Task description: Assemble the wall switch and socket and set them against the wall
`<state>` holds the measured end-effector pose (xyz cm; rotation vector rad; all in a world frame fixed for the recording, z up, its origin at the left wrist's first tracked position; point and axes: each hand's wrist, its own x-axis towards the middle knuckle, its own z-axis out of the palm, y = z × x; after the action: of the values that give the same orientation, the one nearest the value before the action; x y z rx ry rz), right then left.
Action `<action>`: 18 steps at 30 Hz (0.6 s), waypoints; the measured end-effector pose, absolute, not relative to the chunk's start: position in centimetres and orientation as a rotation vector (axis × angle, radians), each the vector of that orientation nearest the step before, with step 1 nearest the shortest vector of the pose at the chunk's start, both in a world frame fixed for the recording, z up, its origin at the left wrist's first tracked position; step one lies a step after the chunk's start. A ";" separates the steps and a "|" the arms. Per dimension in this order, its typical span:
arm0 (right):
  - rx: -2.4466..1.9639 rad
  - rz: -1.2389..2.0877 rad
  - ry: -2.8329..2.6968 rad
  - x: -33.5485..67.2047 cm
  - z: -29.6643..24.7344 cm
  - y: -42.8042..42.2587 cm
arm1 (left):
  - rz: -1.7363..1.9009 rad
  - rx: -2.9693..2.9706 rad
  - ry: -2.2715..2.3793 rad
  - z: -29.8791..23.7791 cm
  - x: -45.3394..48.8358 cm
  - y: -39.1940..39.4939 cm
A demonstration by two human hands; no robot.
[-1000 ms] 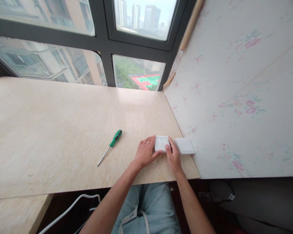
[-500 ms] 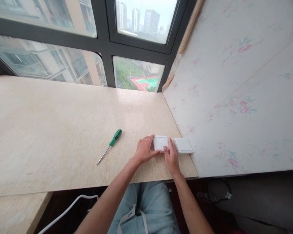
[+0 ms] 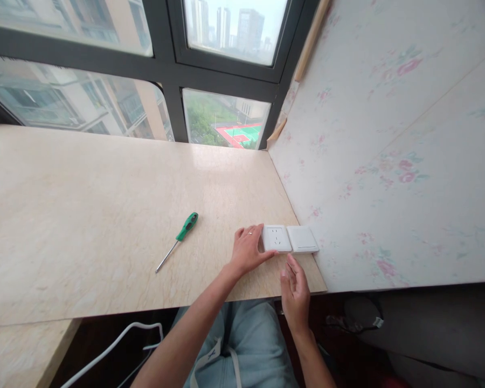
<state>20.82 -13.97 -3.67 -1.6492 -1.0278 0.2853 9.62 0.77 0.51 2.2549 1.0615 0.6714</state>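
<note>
A white wall socket (image 3: 276,238) lies face up on the stone sill, its slots showing. My left hand (image 3: 248,250) grips it from the left, with fingertips at the upper left edge and the thumb along the near edge. Right beside the socket, up against it or nearly so, is a white wall switch (image 3: 302,239) close to the papered wall. My right hand (image 3: 296,291) hovers just short of both, empty, its fingers loosely curved and the thumb apart. Off to the left rests a green-handled screwdriver (image 3: 186,227), its shaft pointing toward me.
The pale stone sill (image 3: 105,215) ends at a near edge above my lap. Floral wallpaper (image 3: 388,161) covers the wall on the right. Dark window frames (image 3: 170,75) stand at the back. A white cable (image 3: 113,345) hangs below the sill at the lower left.
The socket has slid right, up to the switch, with my left hand on it. My right hand has let go of the socket and drawn back toward me.
</note>
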 end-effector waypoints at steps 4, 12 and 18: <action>-1.642 0.117 -1.099 20.6 -3.7 -13.6 | 0.650 2.262 1.081 0.6 10.0 0.5; -1.631 -0.120 -1.333 20.5 -3.5 -13.5 | 0.638 2.274 1.114 0.8 10.4 0.0; -1.638 -0.156 -1.362 20.3 -3.0 -13.3 | 0.638 2.312 1.077 0.3 10.1 0.1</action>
<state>20.35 -13.33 -3.03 -1.6384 -1.3624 -0.1565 10.09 0.13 0.27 2.3121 1.0767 0.6385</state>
